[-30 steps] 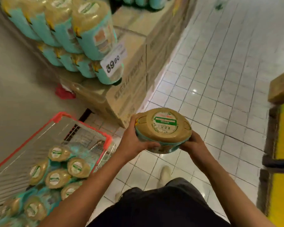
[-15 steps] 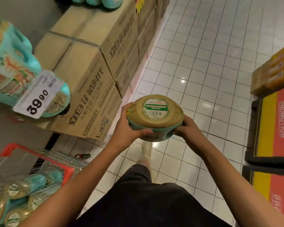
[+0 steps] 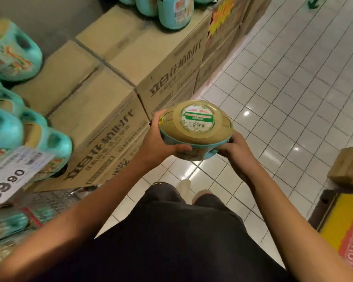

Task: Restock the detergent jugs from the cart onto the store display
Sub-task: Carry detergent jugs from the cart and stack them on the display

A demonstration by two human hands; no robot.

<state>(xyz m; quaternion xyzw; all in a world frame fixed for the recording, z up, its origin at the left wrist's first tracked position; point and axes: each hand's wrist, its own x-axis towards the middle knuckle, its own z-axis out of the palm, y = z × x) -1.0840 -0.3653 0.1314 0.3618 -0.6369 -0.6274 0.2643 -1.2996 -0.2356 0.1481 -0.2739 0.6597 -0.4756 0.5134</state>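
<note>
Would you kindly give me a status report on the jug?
Left hand, right hand both grip the jug. Jug over the floor, beside the boxes. Nothing between them.

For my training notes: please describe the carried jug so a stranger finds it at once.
Beside the stacked cardboard boxes, above the tiled floor, the left hand and right hand hold one detergent jug. Unlike the teal jugs on the display, it shows its tan end with a round green label.

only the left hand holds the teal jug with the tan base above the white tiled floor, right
No: the head view shows the left hand and the right hand both gripping the tan-based teal jug above the white tiled floor.
</note>
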